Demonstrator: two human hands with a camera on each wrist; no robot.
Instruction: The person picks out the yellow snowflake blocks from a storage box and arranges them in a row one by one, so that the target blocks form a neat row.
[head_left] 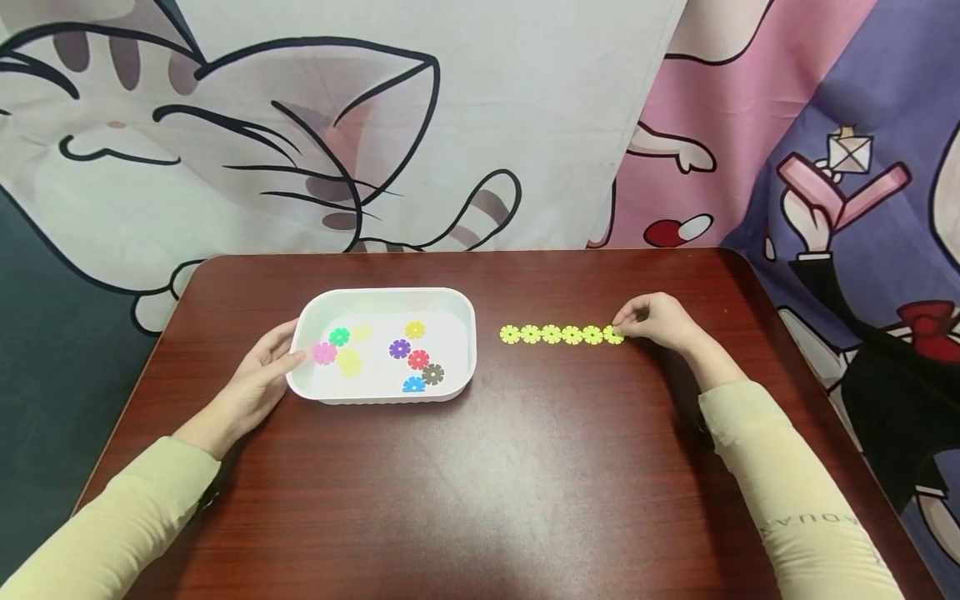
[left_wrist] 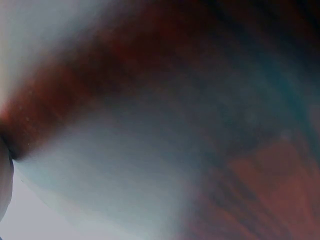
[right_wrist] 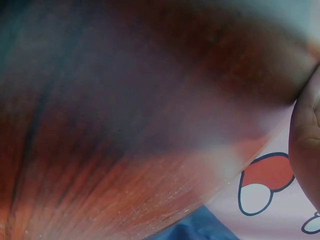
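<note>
A white tray [head_left: 382,297] lies on the left half of the table, holding several flower-shaped plastic discs in pink, green, yellow, purple, red, grey and blue. My left hand [head_left: 251,383] grips the tray's left end, thumb over the rim; its other fingertips are partly hidden. To the tray's right runs a straight row of yellow flower discs [head_left: 551,334], set edge to edge. At the row's right end my right hand [head_left: 662,322] pinches the last yellow disc [head_left: 611,335] between thumb and fingers. Both wrist views are mostly blurred and catch only a sliver of each hand.
The brown wooden table [head_left: 480,492] stretches in front of the tray and the row. Behind its far edge hangs a white cloth [head_left: 555,125] with a cartoon cat, beside a pink and blue patterned cloth [head_left: 705,108].
</note>
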